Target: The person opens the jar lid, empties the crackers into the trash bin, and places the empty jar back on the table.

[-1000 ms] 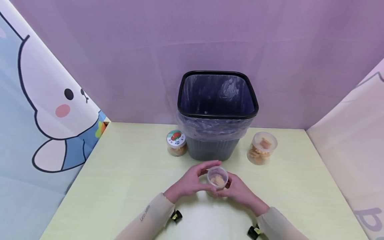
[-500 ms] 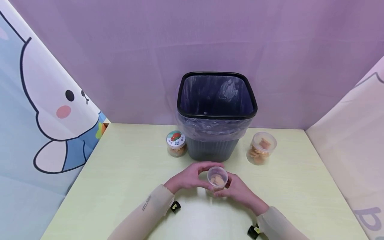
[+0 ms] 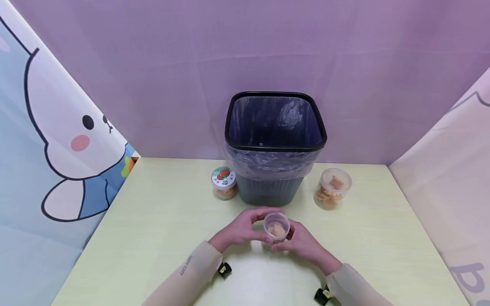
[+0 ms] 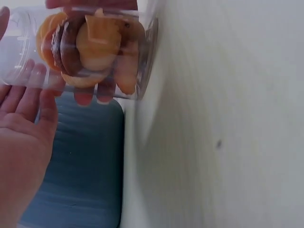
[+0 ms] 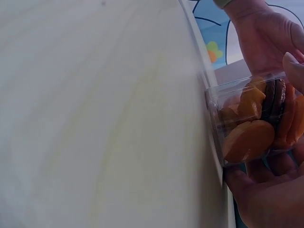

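A clear plastic jar (image 3: 276,229) with orange and brown round biscuits inside stands low over the table in front of the bin. My right hand (image 3: 304,244) grips its right side; its fingers wrap the lower wall, seen in the left wrist view. My left hand (image 3: 239,231) curves around the upper part from the left, thumb in front and fingers behind. In the right wrist view the biscuits (image 5: 249,140) show through the wall, with the left hand (image 5: 266,42) behind the jar. I cannot tell if a clear lid covers its top.
A grey bin (image 3: 272,191) with a black rim and plastic liner stands behind the hands. To its left is a jar with a printed lid (image 3: 224,182); to its right, a clear jar of orange biscuits (image 3: 332,188). Curtains border the pale table (image 3: 164,204).
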A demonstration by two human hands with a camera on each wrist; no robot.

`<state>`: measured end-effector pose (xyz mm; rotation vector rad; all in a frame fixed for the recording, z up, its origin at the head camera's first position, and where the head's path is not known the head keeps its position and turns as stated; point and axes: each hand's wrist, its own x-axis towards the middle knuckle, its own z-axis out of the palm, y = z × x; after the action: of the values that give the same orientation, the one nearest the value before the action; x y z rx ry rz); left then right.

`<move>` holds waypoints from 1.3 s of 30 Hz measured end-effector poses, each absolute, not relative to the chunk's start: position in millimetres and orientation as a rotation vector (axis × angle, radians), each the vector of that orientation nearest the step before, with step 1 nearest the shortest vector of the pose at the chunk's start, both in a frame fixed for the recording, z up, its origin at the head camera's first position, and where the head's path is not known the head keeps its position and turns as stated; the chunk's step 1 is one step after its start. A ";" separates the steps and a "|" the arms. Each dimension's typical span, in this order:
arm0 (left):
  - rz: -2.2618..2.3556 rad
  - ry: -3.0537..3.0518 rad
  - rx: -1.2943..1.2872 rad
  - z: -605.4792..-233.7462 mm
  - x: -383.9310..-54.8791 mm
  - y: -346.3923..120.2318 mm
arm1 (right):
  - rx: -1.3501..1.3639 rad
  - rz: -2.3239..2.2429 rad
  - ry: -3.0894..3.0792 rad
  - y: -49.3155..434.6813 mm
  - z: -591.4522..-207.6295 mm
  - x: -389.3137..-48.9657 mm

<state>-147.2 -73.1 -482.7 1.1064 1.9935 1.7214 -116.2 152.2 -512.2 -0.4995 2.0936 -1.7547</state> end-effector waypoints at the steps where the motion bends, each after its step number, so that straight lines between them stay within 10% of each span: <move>1: 1.731 1.997 1.093 -483.2 -146.3 -72.9 | -0.499 -1.756 2.094 152.1 -512.2 -116.3; 21: 1.921 2.205 0.835 -485.6 -116.3 -59.3 | -0.510 -1.785 2.088 153.3 -509.8 -117.1; 39: 1.649 1.888 1.147 -476.6 -158.4 -82.5 | -0.500 -1.758 2.082 151.5 -510.7 -116.8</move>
<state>-158.4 -82.5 -476.6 1.1473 1.8884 1.6490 -116.8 151.5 -510.7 -0.4998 2.0816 -1.7575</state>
